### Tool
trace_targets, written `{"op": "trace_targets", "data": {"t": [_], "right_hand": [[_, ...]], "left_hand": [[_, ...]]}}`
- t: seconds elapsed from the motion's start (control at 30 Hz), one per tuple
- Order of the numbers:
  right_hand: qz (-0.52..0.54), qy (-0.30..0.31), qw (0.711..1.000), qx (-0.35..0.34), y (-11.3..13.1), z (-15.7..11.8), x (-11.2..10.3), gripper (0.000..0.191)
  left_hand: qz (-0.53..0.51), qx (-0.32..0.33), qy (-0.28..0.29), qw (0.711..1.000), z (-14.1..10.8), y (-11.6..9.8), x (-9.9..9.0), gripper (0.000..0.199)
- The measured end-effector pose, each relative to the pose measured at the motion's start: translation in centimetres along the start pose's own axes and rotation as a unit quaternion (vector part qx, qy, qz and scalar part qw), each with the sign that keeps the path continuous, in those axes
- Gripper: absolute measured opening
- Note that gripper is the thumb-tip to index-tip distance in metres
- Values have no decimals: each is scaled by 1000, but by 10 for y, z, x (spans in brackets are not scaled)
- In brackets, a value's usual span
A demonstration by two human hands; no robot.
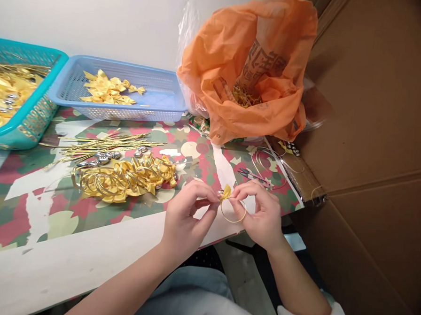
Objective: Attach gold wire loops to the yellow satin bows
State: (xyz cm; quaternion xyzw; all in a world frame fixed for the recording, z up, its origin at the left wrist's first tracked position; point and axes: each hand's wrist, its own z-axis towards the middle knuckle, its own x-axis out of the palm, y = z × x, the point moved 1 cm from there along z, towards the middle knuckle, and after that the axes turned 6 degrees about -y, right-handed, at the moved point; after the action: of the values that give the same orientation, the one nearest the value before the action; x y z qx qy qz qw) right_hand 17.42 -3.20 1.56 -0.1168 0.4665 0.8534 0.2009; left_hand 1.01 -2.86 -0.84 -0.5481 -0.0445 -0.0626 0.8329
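Note:
In front of me at the table's edge, my left hand (189, 217) pinches a small yellow ribbon bow (226, 191) with a bit of silver beside it. A thin gold wire ring (232, 221) hangs from the bow, and my right hand (260, 214) pinches the wire at its upper right. Left of my hands lies a heap of yellow bows with coiled gold wire rings (124, 181). Silver bells (102, 158) rest behind that heap, beside a bundle of straight gold wires (105, 144). Thread snips (255, 177) lie beyond my right hand.
A blue basket (128, 112) with loose yellow bows stands at the back. On the far left a teal basket (40, 106) holds more bows, wires and bells. An orange plastic bag (216, 49) gapes at the back, and a cardboard wall (375, 114) rises on the right.

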Motion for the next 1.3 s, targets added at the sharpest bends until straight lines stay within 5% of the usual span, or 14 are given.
{"op": "trace_targets", "data": {"t": [0.5,0.83,1.3], "right_hand": [[4,2,1000,21,2,2,1,18],[-139,-69,982,-110,5,-15,11,22],[-102,-76,988,-89,9,-14,23,9]], "left_hand": [[-25,-24,2,999,1,-1,0,24],[-76,-71,-45,994,6,1,2,19],[-73,-70,-58,993,6,3,2,17]]}}
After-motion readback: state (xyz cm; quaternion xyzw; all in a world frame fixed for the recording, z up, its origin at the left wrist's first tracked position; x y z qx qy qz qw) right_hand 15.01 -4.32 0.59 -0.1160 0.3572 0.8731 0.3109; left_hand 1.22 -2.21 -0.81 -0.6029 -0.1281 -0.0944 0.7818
